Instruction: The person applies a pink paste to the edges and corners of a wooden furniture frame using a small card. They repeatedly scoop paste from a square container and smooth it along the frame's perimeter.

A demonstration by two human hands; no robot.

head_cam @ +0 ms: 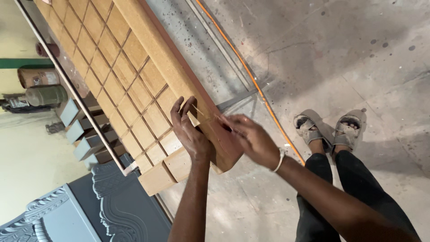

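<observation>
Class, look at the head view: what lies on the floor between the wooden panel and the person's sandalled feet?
An orange cable runs across the concrete floor between the wooden panel and the feet.
</observation>
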